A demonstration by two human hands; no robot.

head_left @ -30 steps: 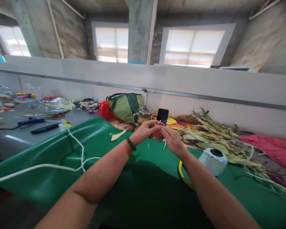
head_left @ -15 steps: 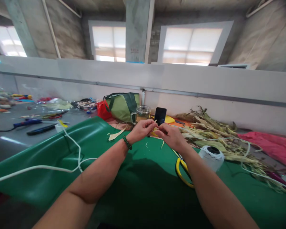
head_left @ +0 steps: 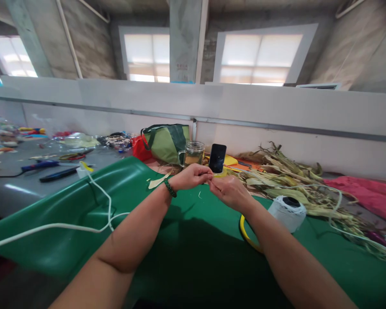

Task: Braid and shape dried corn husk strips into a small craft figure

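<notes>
My left hand (head_left: 194,176), with a green bead bracelet (head_left: 170,187) at its wrist, is closed in a pinch above the green mat (head_left: 193,240). My right hand (head_left: 228,190) is closed too, its fingertips touching those of the left. Whatever lies between the fingers is too small and covered to make out. Just behind the hands a dark phone (head_left: 217,157) leans upright beside a glass mug (head_left: 194,153). A pale piece of dry husk (head_left: 160,181) lies left of my left hand. Yellow-handled scissors (head_left: 247,234) lie partly hidden under my right forearm.
At right are a white thread spool (head_left: 287,212), a heap of dry husks (head_left: 276,171) and pink cloth (head_left: 362,193). A green bag (head_left: 167,143) stands at the back. A white cord (head_left: 67,227) crosses the mat; a blue-handled tool (head_left: 41,165) lies on the grey table.
My right hand has turned and dropped slightly, its fingers closing into a fist shape against the left. A pale strip tip seen between the fingers earlier is now hidden.
</notes>
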